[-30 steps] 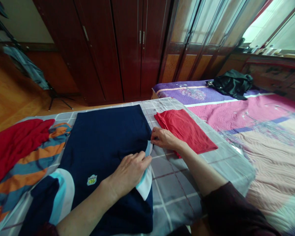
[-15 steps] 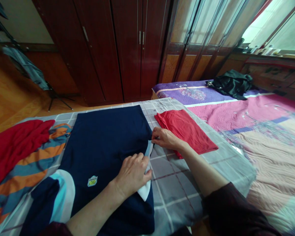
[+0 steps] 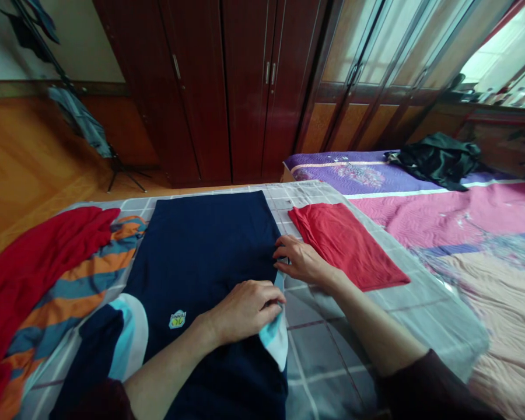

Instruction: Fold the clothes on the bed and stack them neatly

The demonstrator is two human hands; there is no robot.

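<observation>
A navy T-shirt (image 3: 205, 245) with a small tennis badge lies spread on a grey checked cloth, its light-blue and white sleeve trim showing at both sides. My left hand (image 3: 247, 309) is closed with curled fingers on the shirt's right side, over the folded sleeve trim (image 3: 276, 344); its fingertips are partly hidden. Just beyond it, my right hand (image 3: 301, 259) rests at the shirt's right edge, fingers loosely apart and bent. To the right of that hand lies a folded red garment (image 3: 350, 245).
At the left lie a crumpled red garment (image 3: 39, 251) and an orange-and-grey striped one (image 3: 70, 291). Dark wardrobes (image 3: 249, 87) stand behind. A bed with a patterned cover (image 3: 402, 216) at the right carries a black garment (image 3: 437, 157). A clothes stand (image 3: 114, 163) is far left.
The view has swung left, so everything sits further right. My right hand's fingers have loosened from a pinch at the shirt's edge. More light blue shows at the sleeve trim under my left hand.
</observation>
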